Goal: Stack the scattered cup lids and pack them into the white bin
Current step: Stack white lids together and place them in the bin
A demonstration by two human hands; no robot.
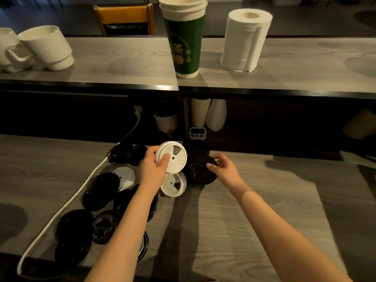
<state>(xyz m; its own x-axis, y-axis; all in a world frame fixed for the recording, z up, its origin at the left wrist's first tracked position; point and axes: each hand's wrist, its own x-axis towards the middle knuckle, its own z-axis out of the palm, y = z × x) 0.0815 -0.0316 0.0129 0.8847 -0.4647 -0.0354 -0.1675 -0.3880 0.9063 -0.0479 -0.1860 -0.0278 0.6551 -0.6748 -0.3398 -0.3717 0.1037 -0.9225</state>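
The left grip (154, 165) holds a white cup lid (173, 157) raised, evidently for stacking, while the right grip (221, 165), at 3 o'clock, pinches the rim of a black cup lid (200, 171) on the desk (244, 200).

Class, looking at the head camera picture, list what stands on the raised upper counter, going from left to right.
White mug at the frame edge → second white mug → stack of green paper cups → paper towel roll.

Glossy black plastic lids (201, 169), wood-grain counter (234, 220)
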